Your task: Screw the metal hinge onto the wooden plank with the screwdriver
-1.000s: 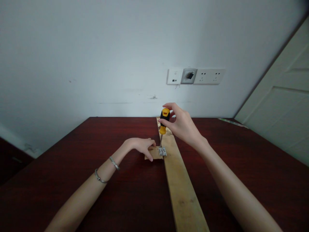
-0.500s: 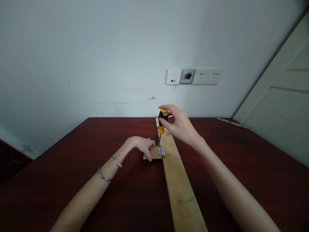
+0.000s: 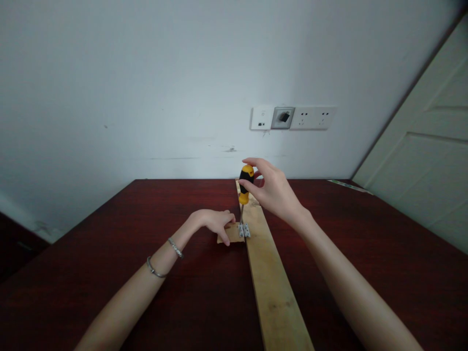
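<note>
My right hand (image 3: pixel 275 187) grips a yellow and black screwdriver (image 3: pixel 246 181) by its handle, thumb on one side and fingers around the top. The shaft points down, its tip at the left leaf of a small metal hinge (image 3: pixel 243 230). That hinge spans the seam between a small thin wooden board (image 3: pixel 234 237) and a long wooden plank (image 3: pixel 272 273). My left hand (image 3: pixel 218 224) is closed on the small board, with the thumb at its near side and the fingers at the far side. Whether a screw sits under the tip is too small to tell.
The plank lies lengthwise on a dark red tabletop (image 3: pixel 164 302), which meets a white wall (image 3: pixel 146 87). Wall sockets (image 3: pixel 309 118) and a black plug (image 3: pixel 284 117) are above the table. A thin flat strip (image 3: pixel 350 186) lies at the back right, near a panelled door (image 3: pixel 435 161).
The screwdriver handle has turned slightly in my right hand, and my fingers have shifted a little on it. My left hand, the hinge and both pieces of wood stay in place.
</note>
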A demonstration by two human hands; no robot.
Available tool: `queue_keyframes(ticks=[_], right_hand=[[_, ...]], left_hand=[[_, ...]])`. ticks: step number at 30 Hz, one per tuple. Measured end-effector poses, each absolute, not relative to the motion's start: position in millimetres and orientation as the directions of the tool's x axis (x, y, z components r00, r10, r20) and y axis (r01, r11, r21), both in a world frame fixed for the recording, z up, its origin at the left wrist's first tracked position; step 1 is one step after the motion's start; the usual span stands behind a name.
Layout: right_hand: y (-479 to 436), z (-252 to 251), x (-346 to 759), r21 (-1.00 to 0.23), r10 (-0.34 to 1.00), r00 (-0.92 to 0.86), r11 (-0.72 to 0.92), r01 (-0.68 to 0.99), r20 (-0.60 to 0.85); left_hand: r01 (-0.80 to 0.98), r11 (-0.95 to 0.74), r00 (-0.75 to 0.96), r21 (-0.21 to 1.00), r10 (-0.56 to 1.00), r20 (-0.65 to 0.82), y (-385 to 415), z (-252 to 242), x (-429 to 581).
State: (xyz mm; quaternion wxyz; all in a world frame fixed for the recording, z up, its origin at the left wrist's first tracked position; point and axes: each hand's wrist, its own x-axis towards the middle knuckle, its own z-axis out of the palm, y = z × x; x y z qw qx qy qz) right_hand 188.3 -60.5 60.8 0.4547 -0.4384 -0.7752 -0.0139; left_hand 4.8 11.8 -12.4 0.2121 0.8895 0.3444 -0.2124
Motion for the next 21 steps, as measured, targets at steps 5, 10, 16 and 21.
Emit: queue_keyframes(ticks=[5,10,16,21], right_hand=[[-60.0,62.3,189.6,-0.392,0.674,-0.211,0.624,0.676,0.708],[-62.6,63.3,187.7,-0.353,0.675,-0.233,0.611,0.709,0.701],[-62.2,62.7,189.0,-0.353,0.685,-0.224,0.593,0.724,0.693],[-59.6,62.1,192.0,-0.391,0.685,-0.244,0.63,0.671,0.686]], left_hand=[[0.693,-0.685,0.681,0.226,0.518,-0.517,10.8,-12.7,5.2],[0.69,-0.691,0.683,0.214,0.525,-0.507,10.2,-12.2,5.3],[0.681,-0.694,0.696,0.232,0.516,-0.499,11.9,-13.4,4.7],[0.692,-0.678,0.689,0.246,0.519,-0.507,13.5,-16.1,3.6]])
